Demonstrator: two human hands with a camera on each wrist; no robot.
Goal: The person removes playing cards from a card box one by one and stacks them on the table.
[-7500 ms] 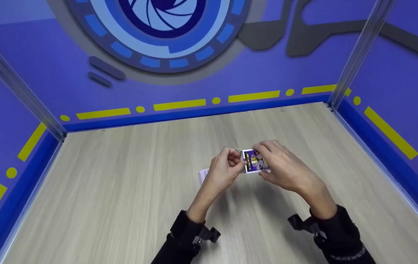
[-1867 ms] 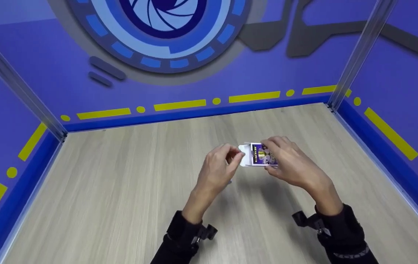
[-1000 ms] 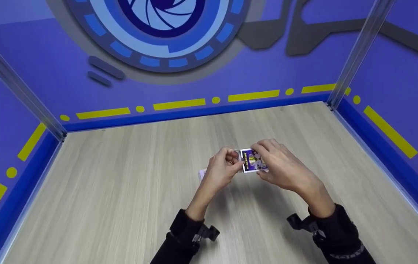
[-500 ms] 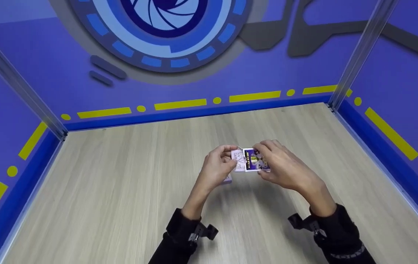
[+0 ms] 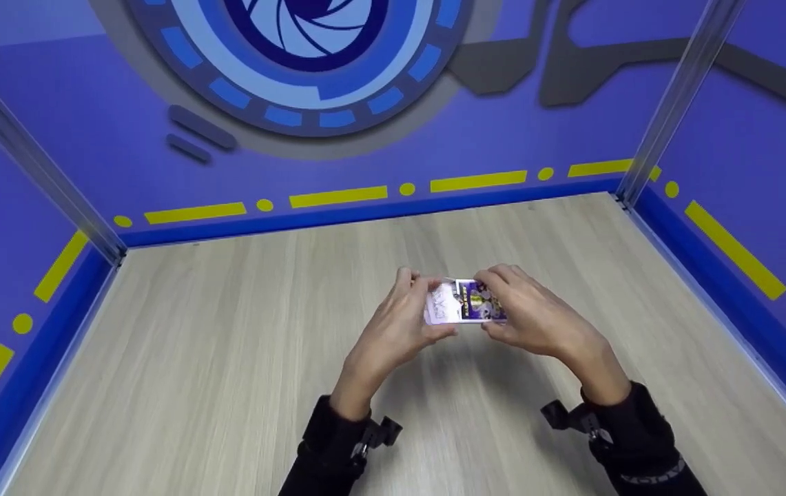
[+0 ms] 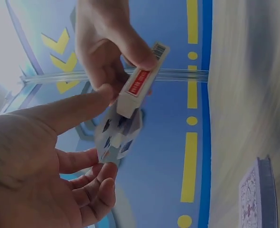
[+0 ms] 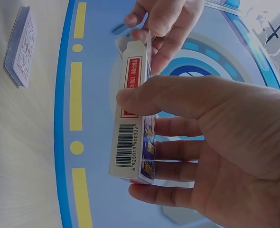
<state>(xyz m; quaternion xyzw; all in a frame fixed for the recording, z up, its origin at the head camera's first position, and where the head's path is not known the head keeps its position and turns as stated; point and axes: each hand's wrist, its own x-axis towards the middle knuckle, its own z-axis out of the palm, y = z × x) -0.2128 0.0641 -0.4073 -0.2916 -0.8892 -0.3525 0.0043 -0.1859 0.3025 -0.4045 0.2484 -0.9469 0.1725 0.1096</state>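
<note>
box (image 5: 479,302): pinched in right hand (image 5: 537,320), long side left to right, mouth facing left
cards (image 5: 442,303): pinched in left hand (image 5: 393,331), half inside box mouth

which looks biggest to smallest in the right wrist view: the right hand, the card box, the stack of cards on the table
1. right hand, though it sits nearest the camera
2. card box
3. stack of cards, lying farther off, so its true size against the box is unsure
</note>
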